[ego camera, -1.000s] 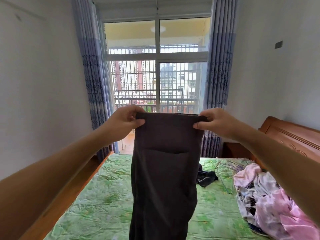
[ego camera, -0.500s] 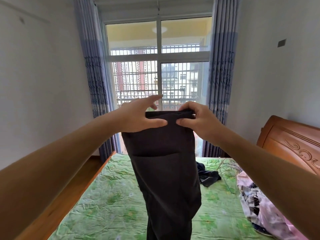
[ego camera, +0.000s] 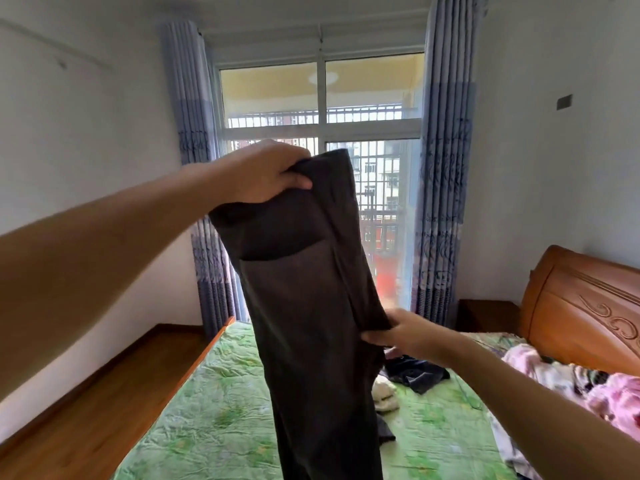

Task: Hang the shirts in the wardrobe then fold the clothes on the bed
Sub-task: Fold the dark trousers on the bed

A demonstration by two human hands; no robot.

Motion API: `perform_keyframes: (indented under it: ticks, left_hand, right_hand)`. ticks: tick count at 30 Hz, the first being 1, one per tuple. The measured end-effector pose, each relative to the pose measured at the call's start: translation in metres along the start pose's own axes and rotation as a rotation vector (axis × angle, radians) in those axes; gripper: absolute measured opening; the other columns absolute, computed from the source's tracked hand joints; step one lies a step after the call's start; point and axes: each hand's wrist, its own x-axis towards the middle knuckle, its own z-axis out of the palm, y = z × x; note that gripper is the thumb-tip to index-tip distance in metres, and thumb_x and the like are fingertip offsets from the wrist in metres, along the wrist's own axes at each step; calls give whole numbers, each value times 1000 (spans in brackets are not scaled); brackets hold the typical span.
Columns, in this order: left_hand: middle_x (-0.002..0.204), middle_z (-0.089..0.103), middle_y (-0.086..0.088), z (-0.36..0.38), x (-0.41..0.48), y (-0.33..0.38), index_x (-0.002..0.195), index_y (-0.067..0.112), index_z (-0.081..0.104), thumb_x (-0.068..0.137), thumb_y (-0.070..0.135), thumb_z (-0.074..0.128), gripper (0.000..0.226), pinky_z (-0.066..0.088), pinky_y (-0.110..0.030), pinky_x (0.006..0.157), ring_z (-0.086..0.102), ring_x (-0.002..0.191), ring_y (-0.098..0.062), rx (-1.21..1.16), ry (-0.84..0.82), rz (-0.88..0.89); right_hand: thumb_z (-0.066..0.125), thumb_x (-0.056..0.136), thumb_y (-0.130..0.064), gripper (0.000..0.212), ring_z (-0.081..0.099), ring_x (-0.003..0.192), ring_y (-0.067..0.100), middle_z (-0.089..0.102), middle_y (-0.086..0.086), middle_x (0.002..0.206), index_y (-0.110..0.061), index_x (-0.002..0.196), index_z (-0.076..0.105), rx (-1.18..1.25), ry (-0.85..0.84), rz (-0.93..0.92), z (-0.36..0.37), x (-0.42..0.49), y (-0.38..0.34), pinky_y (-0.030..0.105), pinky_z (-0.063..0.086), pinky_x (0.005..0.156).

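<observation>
Holding up a pair of dark grey trousers [ego camera: 311, 306], I see them hang lengthwise in the middle of my view, above the bed [ego camera: 214, 410]. My left hand [ego camera: 266, 174] is raised high and clenched around the top edge of the fabric, bunching it in a closed fist. My right hand [ego camera: 408, 334] sits much lower, at the garment's right edge about halfway down, fingers closed on the cloth in a pinch. The trousers drop from there past the bottom of the frame.

Below them the bed is covered by a wrinkled green sheet with a leaf pattern. On it, just right of the trousers, lie a small dark garment [ego camera: 415, 374] and a pale cream item [ego camera: 384, 396] beside it. Farther right, near the carved wooden headboard [ego camera: 581, 313], a heap of pink and white floral fabric [ego camera: 588, 386] rests on the mattress. Behind everything stands a tall window [ego camera: 374, 116] with metal bars, flanked by blue curtains [ego camera: 443, 168].
</observation>
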Motion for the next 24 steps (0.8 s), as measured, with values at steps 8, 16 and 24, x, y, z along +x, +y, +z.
perform_keyframes:
  ticks: [8, 16, 24]
  left_hand:
    - [92, 60, 5, -19, -10, -14, 99, 25, 56, 99, 32, 59, 8, 46, -38, 79, 60, 91, -23, -1, 4, -76]
    - [102, 65, 6, -14, -43, -42, 116, 21, 63, 100, 33, 57, 21, 42, -26, 74, 61, 90, -15, -47, 34, -185]
    - [105, 70, 5, 6, -80, -67, 124, 18, 64, 100, 30, 58, 28, 46, -17, 73, 60, 88, 3, -191, 53, -289]
  right_hand:
    - [52, 78, -86, 82, 74, 83, 32, 75, 17, 93, -13, 114, 66, 550, 91, 263, 34, 8, 36, 43, 60, 76]
    - [75, 77, -21, 23, 67, 74, 26, 68, 7, 85, -13, 98, 73, 1425, 231, -8, 41, 10, -1, 44, 54, 82]
    - [61, 96, -44, 40, 70, 105, 35, 73, 18, 113, -13, 117, 76, 1132, -106, 200, 53, -2, 1, 48, 53, 93]
